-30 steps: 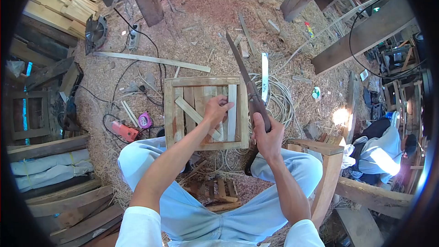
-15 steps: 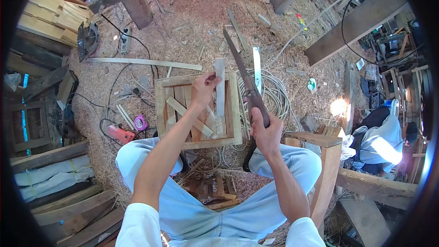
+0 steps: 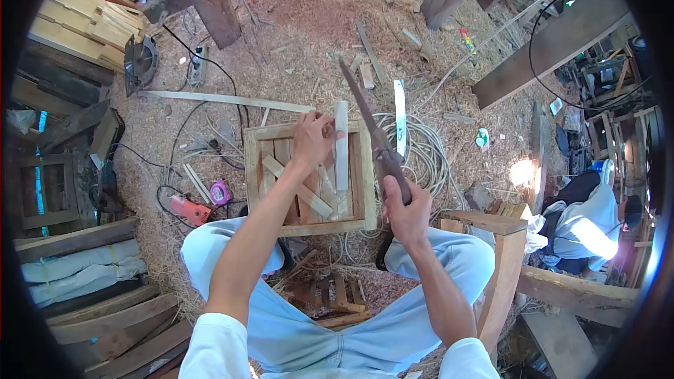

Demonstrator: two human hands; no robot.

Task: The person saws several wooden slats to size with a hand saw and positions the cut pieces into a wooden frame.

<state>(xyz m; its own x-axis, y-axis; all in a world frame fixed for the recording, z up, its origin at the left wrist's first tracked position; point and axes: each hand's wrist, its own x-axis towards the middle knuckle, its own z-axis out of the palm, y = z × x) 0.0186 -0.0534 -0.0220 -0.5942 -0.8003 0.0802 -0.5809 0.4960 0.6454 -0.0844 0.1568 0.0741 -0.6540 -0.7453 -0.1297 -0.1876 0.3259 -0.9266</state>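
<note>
My left hand (image 3: 314, 139) is closed on a short, pale wooden strip (image 3: 341, 161), gripping it near its upper part. The strip stands over a framed wooden panel or box (image 3: 370, 189) between my knees. A second short wooden piece (image 3: 309, 193) lies slantwise across its slats. In my right hand (image 3: 408, 214) is a handsaw (image 3: 364, 102) by its look, with a dark, narrowing blade pointing up and left. The fingers wrap round its handle, to the right of the panel, and the blade is apart from the strip. Fine teeth cannot be made out.
Coiled pale cable (image 3: 428, 158) lies right of the panel. On the left are a pink tape measure (image 3: 220, 192), a red power tool (image 3: 189, 209), a circular saw (image 3: 140, 63) and a power strip (image 3: 199, 67). A wooden post (image 3: 502, 274) stands by my right knee. Another person (image 3: 583, 217) sits at right.
The whole view has shifted slightly down and right. My left hand turns more palm-down over the strip. The saw stays in my right hand at nearly the same slant.
</note>
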